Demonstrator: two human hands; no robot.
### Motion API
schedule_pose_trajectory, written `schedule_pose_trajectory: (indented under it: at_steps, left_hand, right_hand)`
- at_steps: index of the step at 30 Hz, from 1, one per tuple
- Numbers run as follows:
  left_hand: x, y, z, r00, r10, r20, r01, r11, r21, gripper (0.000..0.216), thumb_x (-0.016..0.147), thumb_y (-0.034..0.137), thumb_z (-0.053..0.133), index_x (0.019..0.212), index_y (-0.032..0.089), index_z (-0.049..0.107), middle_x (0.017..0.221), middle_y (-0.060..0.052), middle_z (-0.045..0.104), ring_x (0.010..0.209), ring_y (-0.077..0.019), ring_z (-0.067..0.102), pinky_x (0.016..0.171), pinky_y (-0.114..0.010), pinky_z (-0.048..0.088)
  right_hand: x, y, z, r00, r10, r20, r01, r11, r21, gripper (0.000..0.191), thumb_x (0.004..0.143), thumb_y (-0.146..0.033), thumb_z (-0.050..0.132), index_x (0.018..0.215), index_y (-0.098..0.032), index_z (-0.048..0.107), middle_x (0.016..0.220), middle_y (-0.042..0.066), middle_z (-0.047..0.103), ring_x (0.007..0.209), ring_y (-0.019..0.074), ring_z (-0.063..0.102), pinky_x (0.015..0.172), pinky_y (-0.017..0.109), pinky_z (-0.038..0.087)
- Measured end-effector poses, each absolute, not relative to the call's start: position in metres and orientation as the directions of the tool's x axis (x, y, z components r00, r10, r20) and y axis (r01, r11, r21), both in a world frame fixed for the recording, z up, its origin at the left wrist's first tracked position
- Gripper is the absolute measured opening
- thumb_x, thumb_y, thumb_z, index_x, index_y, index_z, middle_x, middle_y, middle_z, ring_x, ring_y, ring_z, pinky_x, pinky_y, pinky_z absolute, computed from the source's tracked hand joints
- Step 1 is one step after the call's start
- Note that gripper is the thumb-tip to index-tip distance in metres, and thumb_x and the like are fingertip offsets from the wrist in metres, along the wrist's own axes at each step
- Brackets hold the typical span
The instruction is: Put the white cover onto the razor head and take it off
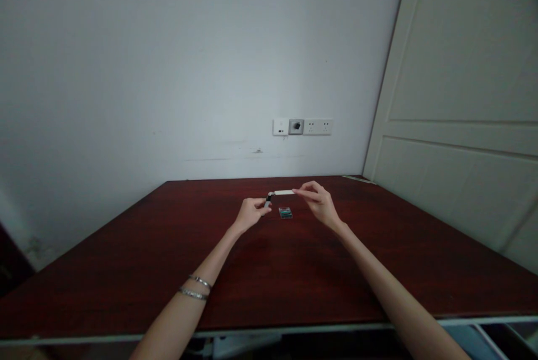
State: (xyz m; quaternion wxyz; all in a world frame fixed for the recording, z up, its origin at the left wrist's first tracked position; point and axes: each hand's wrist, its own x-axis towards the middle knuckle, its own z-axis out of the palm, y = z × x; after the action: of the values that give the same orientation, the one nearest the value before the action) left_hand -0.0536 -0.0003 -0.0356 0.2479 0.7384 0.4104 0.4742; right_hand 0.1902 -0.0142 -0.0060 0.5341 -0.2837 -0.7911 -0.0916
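My left hand (251,214) pinches a small stick-like thing (268,201), pale grey below and black above, held tilted. Its exact kind is too small to make out. My right hand (319,203) grips the right end of a flat white strip (283,192) between thumb and fingers. The strip lies nearly level, and its left end meets or almost meets the top of the grey and black thing; I cannot tell whether they touch. Below the strip, a small clear packet (285,213) with a teal part rests on the table between my hands.
The dark red table (147,270) reaches back to a white wall (168,68) with sockets and a switch plate (302,127). On the right stands a pale panelled door (462,96). A thin strip (358,179) lies at the table's far right corner. Open space with items shows under the front edge.
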Motion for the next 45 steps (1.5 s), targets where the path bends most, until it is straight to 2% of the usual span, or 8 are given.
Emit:
schedule_pose_trajectory:
  at_steps: [5,10,18,24,28,32,37,45]
  left_hand:
    - [-0.051,-0.003,-0.034,0.209,0.84,0.501,0.358,-0.542,0.76,0.021,0.065,0.024,0.065,0.081,0.011,0.071,0.075,-0.003,0.069,0.069,-0.0164,0.06,0.063,-0.024,0.044]
    - [-0.051,-0.004,-0.031,0.207,0.847,0.49,0.353,-0.532,0.77,0.02,0.066,0.025,0.064,0.079,0.01,0.07,0.068,-0.001,0.066,0.062,-0.0145,0.059,0.061,-0.024,0.044]
    - [-0.05,-0.005,-0.03,0.188,0.864,0.468,0.348,-0.504,0.791,0.021,0.064,0.024,0.065,0.078,0.01,0.069,0.068,-0.003,0.067,0.062,-0.0152,0.06,0.061,-0.024,0.046]
    - [-0.05,-0.005,-0.03,0.186,0.858,0.478,0.321,-0.513,0.796,0.021,0.064,0.025,0.065,0.079,0.01,0.069,0.069,-0.003,0.068,0.065,-0.0164,0.062,0.061,-0.025,0.048]
    - [-0.051,-0.004,-0.03,0.19,0.864,0.466,0.263,-0.502,0.824,0.021,0.064,0.025,0.066,0.079,0.01,0.067,0.068,-0.005,0.067,0.063,-0.0166,0.063,0.06,-0.026,0.048]
    - [-0.05,-0.002,-0.033,0.193,0.867,0.46,0.29,-0.498,0.817,0.019,0.064,0.024,0.065,0.076,0.01,0.067,0.068,-0.004,0.067,0.063,-0.0169,0.063,0.059,-0.025,0.048]
    - [-0.05,-0.003,-0.031,0.195,0.862,0.467,0.296,-0.506,0.81,0.019,0.065,0.025,0.065,0.077,0.011,0.067,0.067,-0.003,0.067,0.063,-0.0161,0.063,0.06,-0.025,0.048]
    - [-0.051,-0.004,-0.032,0.19,0.873,0.449,0.275,-0.487,0.829,0.019,0.064,0.024,0.065,0.076,0.01,0.067,0.065,-0.003,0.066,0.061,-0.0154,0.061,0.059,-0.025,0.048]
  right_hand:
    - [0.177,-0.017,0.0,-0.222,0.351,0.91,0.509,0.837,-0.199,0.03,0.086,-0.016,0.048,0.103,-0.031,0.068,0.089,0.004,0.058,0.081,0.0145,0.055,0.072,0.028,0.044]
    - [0.168,-0.012,-0.007,-0.264,0.371,0.89,0.468,0.856,-0.218,0.031,0.086,-0.016,0.047,0.104,-0.032,0.067,0.089,0.003,0.057,0.081,0.0137,0.056,0.072,0.027,0.044]
    - [0.187,-0.008,-0.009,-0.184,0.412,0.892,0.496,0.823,-0.278,0.027,0.086,-0.019,0.049,0.101,-0.031,0.069,0.087,0.003,0.058,0.076,0.0136,0.056,0.067,0.027,0.045]
    - [0.17,-0.004,-0.008,-0.231,0.374,0.898,0.485,0.845,-0.227,0.03,0.087,-0.018,0.048,0.105,-0.032,0.067,0.09,0.004,0.058,0.081,0.0141,0.056,0.072,0.028,0.045]
    - [0.179,0.0,-0.013,-0.205,0.386,0.9,0.49,0.836,-0.247,0.031,0.086,-0.016,0.048,0.105,-0.032,0.067,0.088,0.003,0.056,0.078,0.0136,0.056,0.069,0.027,0.045]
    - [0.18,-0.003,-0.009,-0.185,0.394,0.9,0.506,0.823,-0.256,0.031,0.086,-0.016,0.048,0.104,-0.032,0.067,0.089,0.003,0.056,0.078,0.0139,0.055,0.071,0.028,0.044]
    - [0.17,-0.005,-0.007,-0.235,0.369,0.899,0.515,0.832,-0.206,0.034,0.086,-0.014,0.047,0.107,-0.032,0.065,0.091,0.004,0.057,0.084,0.0148,0.055,0.076,0.03,0.043]
    - [0.176,-0.006,-0.007,-0.219,0.375,0.901,0.556,0.807,-0.2,0.034,0.086,-0.014,0.047,0.107,-0.033,0.066,0.091,0.004,0.057,0.084,0.0158,0.055,0.075,0.031,0.043]
